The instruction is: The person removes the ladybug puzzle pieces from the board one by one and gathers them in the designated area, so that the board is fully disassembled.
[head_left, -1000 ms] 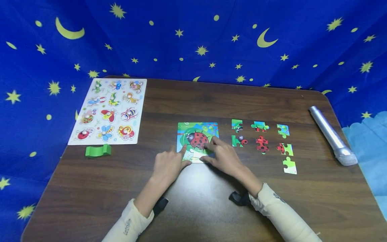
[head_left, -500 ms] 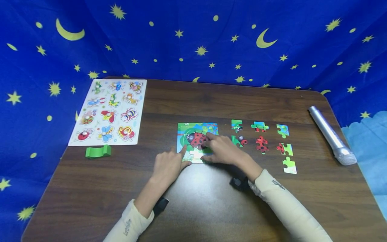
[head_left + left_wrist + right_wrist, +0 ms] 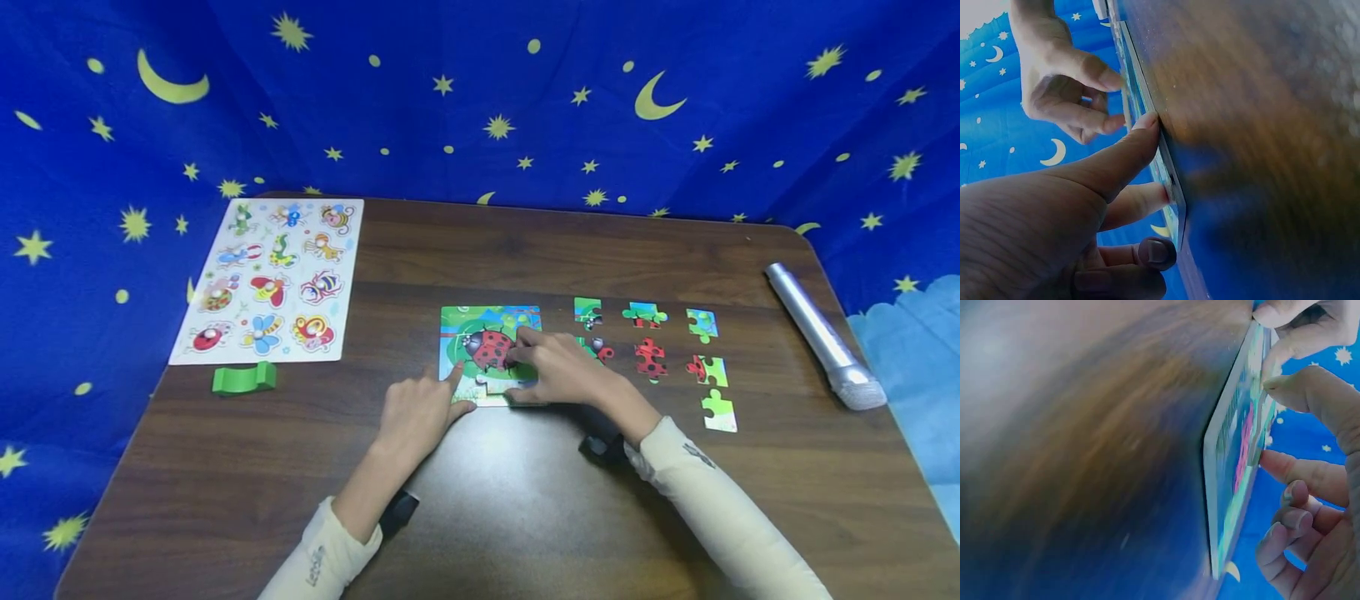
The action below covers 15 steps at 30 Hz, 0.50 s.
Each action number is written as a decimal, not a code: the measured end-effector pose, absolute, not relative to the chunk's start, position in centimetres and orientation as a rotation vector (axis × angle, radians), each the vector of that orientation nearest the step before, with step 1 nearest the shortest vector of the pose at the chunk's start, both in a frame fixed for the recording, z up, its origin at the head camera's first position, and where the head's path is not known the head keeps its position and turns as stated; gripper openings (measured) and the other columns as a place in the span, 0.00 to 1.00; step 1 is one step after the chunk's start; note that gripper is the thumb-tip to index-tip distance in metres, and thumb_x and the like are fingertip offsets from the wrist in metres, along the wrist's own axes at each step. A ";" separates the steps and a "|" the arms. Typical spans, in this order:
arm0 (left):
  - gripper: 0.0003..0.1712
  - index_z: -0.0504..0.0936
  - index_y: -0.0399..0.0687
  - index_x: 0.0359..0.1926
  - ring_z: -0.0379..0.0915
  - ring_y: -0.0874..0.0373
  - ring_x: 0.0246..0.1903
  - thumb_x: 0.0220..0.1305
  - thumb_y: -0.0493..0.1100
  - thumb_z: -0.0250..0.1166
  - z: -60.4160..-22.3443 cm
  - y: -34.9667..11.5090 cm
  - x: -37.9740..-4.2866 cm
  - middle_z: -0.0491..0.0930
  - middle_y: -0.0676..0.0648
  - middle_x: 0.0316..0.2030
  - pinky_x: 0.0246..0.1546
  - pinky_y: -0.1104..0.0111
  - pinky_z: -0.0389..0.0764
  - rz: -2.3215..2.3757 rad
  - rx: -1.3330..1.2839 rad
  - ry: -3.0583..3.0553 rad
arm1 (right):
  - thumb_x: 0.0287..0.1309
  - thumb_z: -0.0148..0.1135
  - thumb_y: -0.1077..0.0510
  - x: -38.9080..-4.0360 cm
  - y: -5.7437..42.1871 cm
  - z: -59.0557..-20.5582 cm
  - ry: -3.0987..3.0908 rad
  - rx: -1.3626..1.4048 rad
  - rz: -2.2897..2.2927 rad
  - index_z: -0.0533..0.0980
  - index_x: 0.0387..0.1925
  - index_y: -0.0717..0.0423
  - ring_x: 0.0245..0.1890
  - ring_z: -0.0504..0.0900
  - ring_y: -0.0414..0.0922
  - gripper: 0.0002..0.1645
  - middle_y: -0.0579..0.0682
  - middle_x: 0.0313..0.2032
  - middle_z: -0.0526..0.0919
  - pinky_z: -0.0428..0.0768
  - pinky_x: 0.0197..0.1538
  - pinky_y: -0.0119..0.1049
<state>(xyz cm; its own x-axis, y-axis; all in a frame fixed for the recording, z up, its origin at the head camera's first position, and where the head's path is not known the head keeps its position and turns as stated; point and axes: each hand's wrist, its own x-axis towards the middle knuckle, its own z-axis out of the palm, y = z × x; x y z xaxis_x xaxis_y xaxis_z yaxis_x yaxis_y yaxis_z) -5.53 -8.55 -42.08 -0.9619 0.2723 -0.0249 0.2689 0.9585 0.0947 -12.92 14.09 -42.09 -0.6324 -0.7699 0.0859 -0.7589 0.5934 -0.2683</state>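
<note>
A ladybug jigsaw puzzle [image 3: 468, 317] lies on the table in front of me. At its lower left corner, my left hand [image 3: 418, 408] rests the thumb and index finger on the puzzle's edge and face. The other left fingers curl under, as the left wrist view shows. My right hand [image 3: 566, 367] reaches over the puzzle's right part. In the right wrist view, its thumb and index finger pinch a thin puzzle piece [image 3: 1257, 437] close over the puzzle's surface. From the head view, the hand hides much of that piece and the puzzle's lower right area.
Several loose jigsaw pieces [image 3: 651, 360] lie in rows to the right. Beyond them rests a silver toy microphone [image 3: 817, 329]. A white insect peg board [image 3: 292, 267] lies at the left, with a green curved block [image 3: 243, 379] in front. A starry blue curtain [image 3: 420, 100] borders the table.
My right hand first shifts left over the puzzle, then slightly back right, and a dark outline shows at the lower piece. The left hand stays in place.
</note>
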 end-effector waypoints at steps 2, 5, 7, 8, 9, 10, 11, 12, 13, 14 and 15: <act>0.37 0.77 0.56 0.65 0.65 0.55 0.13 0.60 0.68 0.63 -42.1 -8.4 -5.5 0.85 0.34 0.38 0.14 0.66 0.63 0.146 0.420 3.070 | 0.46 0.75 0.43 -12.6 15.0 -41.9 2.778 -1.328 -0.462 0.86 0.44 0.59 0.19 0.59 0.34 0.28 0.46 0.31 0.71 0.56 0.21 0.26; 0.36 0.78 0.56 0.65 0.67 0.53 0.14 0.60 0.68 0.64 -42.1 -8.4 -5.5 0.84 0.33 0.41 0.14 0.64 0.65 0.155 0.422 3.076 | 0.46 0.76 0.44 -12.1 16.6 -41.7 2.799 -1.303 -0.470 0.85 0.44 0.59 0.19 0.57 0.33 0.28 0.46 0.31 0.71 0.55 0.21 0.26; 0.36 0.78 0.56 0.65 0.67 0.53 0.14 0.60 0.68 0.64 -42.1 -8.4 -5.5 0.84 0.33 0.41 0.14 0.64 0.65 0.163 0.421 3.077 | 0.47 0.76 0.44 -11.7 17.9 -41.6 2.818 -1.284 -0.460 0.85 0.44 0.59 0.19 0.57 0.33 0.27 0.46 0.31 0.71 0.56 0.21 0.27; 0.36 0.78 0.56 0.65 0.66 0.54 0.14 0.60 0.67 0.64 -42.1 -8.4 -5.5 0.84 0.33 0.41 0.14 0.65 0.64 0.168 0.421 3.075 | 0.47 0.76 0.44 -11.5 18.5 -41.6 2.826 -1.272 -0.461 0.85 0.44 0.59 0.19 0.57 0.33 0.28 0.46 0.31 0.71 0.57 0.21 0.27; 0.36 0.78 0.56 0.64 0.65 0.54 0.13 0.60 0.67 0.64 -42.1 -8.4 -5.5 0.84 0.33 0.41 0.14 0.65 0.64 0.169 0.423 3.078 | 0.46 0.76 0.44 -11.4 19.2 -41.7 2.836 -1.259 -0.469 0.85 0.44 0.59 0.19 0.57 0.33 0.28 0.46 0.31 0.71 0.57 0.21 0.27; 0.36 0.78 0.56 0.65 0.64 0.55 0.13 0.61 0.67 0.64 -42.1 -8.4 -5.4 0.84 0.33 0.40 0.14 0.65 0.64 0.175 0.422 3.073 | 0.46 0.76 0.43 -11.2 19.9 -41.7 2.846 -1.247 -0.474 0.85 0.44 0.59 0.19 0.57 0.33 0.28 0.45 0.31 0.71 0.57 0.21 0.27; 0.36 0.78 0.55 0.64 0.64 0.54 0.13 0.60 0.67 0.64 -42.1 -8.4 -5.4 0.84 0.33 0.40 0.14 0.65 0.64 0.178 0.424 3.074 | 0.46 0.76 0.44 -11.0 20.6 -41.7 2.849 -1.232 -0.487 0.85 0.44 0.59 0.20 0.57 0.33 0.28 0.45 0.31 0.70 0.57 0.21 0.26; 0.36 0.78 0.55 0.64 0.65 0.54 0.13 0.60 0.67 0.64 -42.1 -8.4 -5.5 0.84 0.34 0.39 0.14 0.65 0.64 0.182 0.427 3.076 | 0.46 0.76 0.44 -10.8 21.4 -41.7 2.855 -1.219 -0.499 0.86 0.44 0.59 0.20 0.56 0.32 0.28 0.44 0.31 0.70 0.57 0.21 0.26; 0.36 0.78 0.55 0.64 0.65 0.54 0.13 0.60 0.67 0.64 -42.1 -8.5 -5.4 0.84 0.34 0.38 0.14 0.65 0.65 0.186 0.428 3.077 | 0.45 0.76 0.45 -10.7 22.1 -41.8 2.859 -1.204 -0.513 0.86 0.44 0.58 0.20 0.56 0.32 0.27 0.44 0.31 0.69 0.57 0.21 0.26; 0.36 0.78 0.55 0.64 0.66 0.53 0.13 0.60 0.67 0.64 -42.1 -8.5 -5.4 0.84 0.33 0.39 0.14 0.64 0.65 0.193 0.431 3.077 | 0.45 0.76 0.46 -10.5 22.9 -41.8 2.864 -1.189 -0.528 0.86 0.44 0.59 0.20 0.55 0.32 0.27 0.43 0.30 0.68 0.56 0.22 0.25; 0.36 0.79 0.55 0.64 0.66 0.53 0.13 0.60 0.67 0.64 -42.1 -8.5 -5.4 0.84 0.33 0.39 0.14 0.64 0.66 0.198 0.435 3.078 | 0.44 0.77 0.46 -10.3 23.6 -41.8 2.873 -1.173 -0.532 0.86 0.44 0.58 0.20 0.55 0.31 0.27 0.42 0.30 0.68 0.56 0.22 0.25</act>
<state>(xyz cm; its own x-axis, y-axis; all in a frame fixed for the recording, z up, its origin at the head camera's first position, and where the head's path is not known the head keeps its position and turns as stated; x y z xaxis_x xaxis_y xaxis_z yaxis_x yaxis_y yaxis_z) -5.44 -8.49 -42.14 -0.9607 0.2776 -0.0082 0.2742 0.9529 0.1294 -10.27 23.65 -41.82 -0.7225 -0.6786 0.1324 -0.6810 0.6655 -0.3054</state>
